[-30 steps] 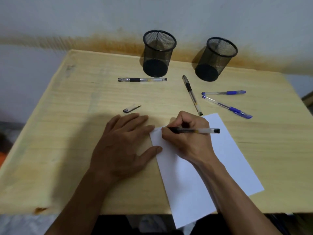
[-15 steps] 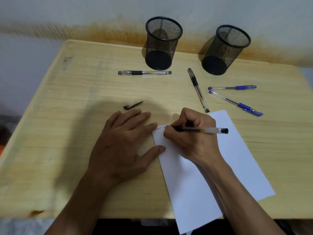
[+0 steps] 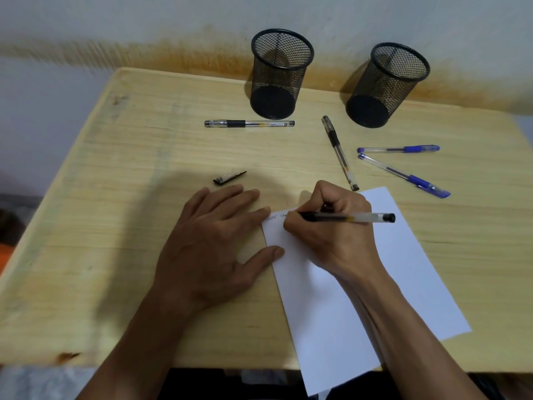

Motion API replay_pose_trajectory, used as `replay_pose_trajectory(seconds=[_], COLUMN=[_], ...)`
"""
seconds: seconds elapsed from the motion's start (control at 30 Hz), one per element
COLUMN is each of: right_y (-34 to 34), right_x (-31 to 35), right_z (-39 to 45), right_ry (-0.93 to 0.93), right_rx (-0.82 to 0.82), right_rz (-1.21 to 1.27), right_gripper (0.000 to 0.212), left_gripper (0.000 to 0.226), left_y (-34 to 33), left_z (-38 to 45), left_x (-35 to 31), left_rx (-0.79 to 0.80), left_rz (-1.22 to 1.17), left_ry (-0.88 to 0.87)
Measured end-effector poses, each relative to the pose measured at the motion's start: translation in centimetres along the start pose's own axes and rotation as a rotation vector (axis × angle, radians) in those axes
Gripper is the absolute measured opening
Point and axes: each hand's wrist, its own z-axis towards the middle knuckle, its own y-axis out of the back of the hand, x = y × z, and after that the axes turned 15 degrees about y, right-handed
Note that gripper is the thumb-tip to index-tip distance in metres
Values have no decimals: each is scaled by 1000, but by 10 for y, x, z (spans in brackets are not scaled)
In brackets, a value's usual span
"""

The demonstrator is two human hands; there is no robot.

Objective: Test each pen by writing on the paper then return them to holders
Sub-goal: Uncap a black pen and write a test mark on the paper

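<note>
Head view: right hand (image 3: 331, 226) grips pen (image 3: 354, 217) writing on paper (image 3: 403, 269).

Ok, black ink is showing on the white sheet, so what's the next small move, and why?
Probably lift the black-tipped clear pen off the white paper sheet and fetch the small black cap beyond the left hand: writing already shows by the right hand, and four pens lie untested.

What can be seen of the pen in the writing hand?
The pen has a clear plastic barrel, a black grip section and a black end plug. It is uncapped and lies nearly level, tip pointing left onto the white paper. The right hand grips it near the tip, which the fingers hide. Small handwriting shows left of it.
</note>
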Motion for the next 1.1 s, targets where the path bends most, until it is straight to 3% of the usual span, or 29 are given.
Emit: replay_pose_trajectory(seconds=[1.1], right_y=[1], right_x=[2], right_z=[-1], right_ry=[-18], right_rx=[-25], right_rz=[38], right_gripper=[26], left_gripper=[60], left_y=[-3], left_z=[-1], left_x=[1], left_rx=[-17], left_rz=[-18], left_ry=[-11])
